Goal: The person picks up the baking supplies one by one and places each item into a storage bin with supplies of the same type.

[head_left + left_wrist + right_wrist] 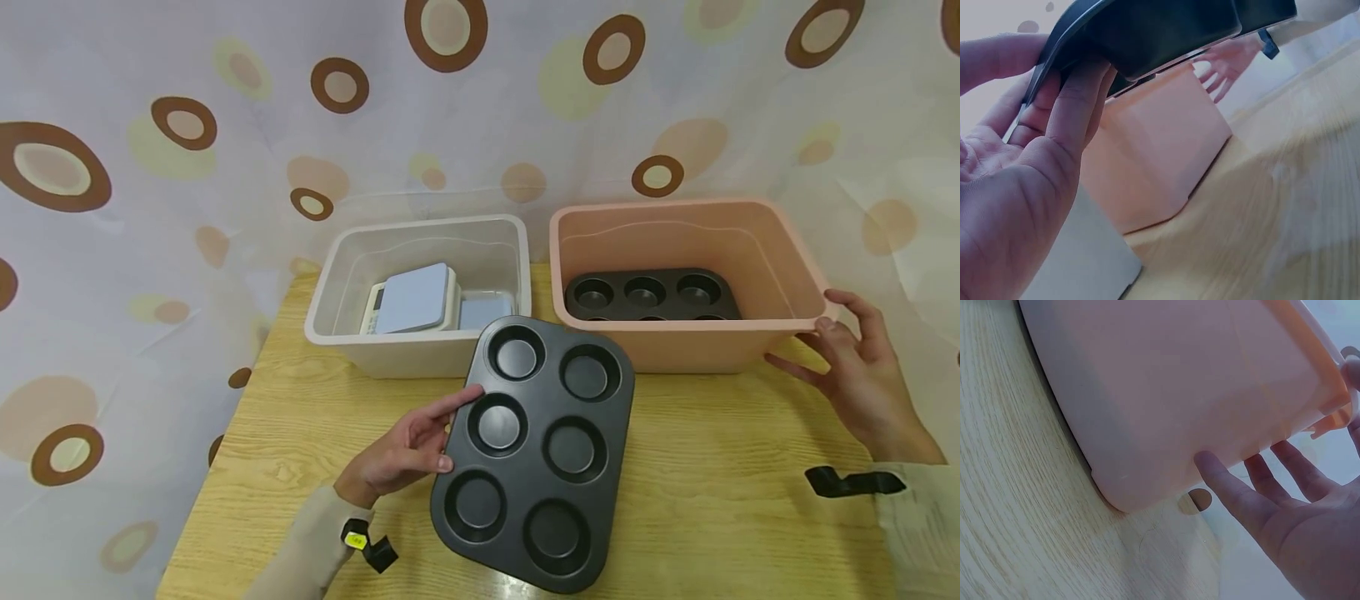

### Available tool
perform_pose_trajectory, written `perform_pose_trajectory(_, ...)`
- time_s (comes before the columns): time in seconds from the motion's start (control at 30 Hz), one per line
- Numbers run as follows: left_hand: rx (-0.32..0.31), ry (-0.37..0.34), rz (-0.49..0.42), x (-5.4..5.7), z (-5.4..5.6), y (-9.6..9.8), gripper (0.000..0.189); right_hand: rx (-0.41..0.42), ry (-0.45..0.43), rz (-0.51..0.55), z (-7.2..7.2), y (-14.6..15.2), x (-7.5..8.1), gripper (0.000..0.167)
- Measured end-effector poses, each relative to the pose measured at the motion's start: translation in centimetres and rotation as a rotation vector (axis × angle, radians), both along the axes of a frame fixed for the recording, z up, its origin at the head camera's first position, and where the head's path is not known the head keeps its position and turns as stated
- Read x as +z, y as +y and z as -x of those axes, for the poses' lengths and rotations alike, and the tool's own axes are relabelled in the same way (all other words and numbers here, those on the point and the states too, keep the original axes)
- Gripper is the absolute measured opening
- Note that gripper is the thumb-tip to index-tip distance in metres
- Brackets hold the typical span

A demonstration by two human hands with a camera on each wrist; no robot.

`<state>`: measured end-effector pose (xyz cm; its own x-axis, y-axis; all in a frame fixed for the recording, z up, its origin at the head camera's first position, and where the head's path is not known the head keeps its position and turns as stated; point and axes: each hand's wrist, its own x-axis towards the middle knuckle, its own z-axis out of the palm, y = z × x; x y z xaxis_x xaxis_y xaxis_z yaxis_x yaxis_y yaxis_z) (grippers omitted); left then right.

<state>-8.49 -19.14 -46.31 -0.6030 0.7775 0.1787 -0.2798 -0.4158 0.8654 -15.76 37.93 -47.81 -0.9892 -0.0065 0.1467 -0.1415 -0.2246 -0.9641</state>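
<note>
My left hand (401,458) grips the long left edge of a dark muffin tin (536,421), thumb on the upper face; in the left wrist view, fingers (1075,103) reach beneath it. The tin is held tilted over the table, its round cups facing the head camera. At the right, my right hand (862,375) touches the front right corner of a pink bin (675,348). Its fingers (1225,484) are spread and fairly straight against the bin's outer wall in the right wrist view. Inside that bin lies another dark muffin tin (652,292), its front part hidden by the rim.
Left of the pink bin stands a white bin (405,354) holding a kitchen scale (412,298) and another pale blue flat item (483,310). Both bins stand on a wood-grain table (712,483), with a patterned curtain (465,125) behind them.
</note>
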Motion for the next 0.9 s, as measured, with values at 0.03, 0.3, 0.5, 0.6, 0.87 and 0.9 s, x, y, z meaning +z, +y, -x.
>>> perform_pose_trajectory(0.03, 0.004, 0.007, -0.005, 0.1, 0.1, 0.1, 0.084, 0.000, 0.000, -0.001, 0.0, 0.0, 0.0, 0.057)
perform_pose_trajectory(0.3, 0.022, 0.077, -0.032, 1.5, 1.5, 0.2, 0.084, 0.008, 0.016, 0.011, -0.1, 0.0, 0.0, 0.056)
perform_pose_trajectory(0.5, 0.046, 0.138, -0.057, 2.9, 2.7, 0.4, 0.082, 0.036, 0.026, 0.047, -0.1, 0.0, -0.1, 0.056)
perform_pose_trajectory(0.6, 0.036, 0.167, -0.068, 3.4, 3.5, 0.7, 0.082, 0.048, 0.030, 0.062, -0.1, 0.1, -0.1, 0.055)
perform_pose_trajectory(0.87, 0.039, 0.200, -0.025, 4.9, 5.4, 2.6, 0.081, 0.045, 0.035, 0.065, -0.1, 0.2, 0.0, 0.056)
perform_pose_trajectory(0.9, 0.037, 0.201, -0.017, 5.0, 5.6, 2.9, 0.081, 0.045, 0.034, 0.060, -0.1, 0.2, 0.0, 0.056)
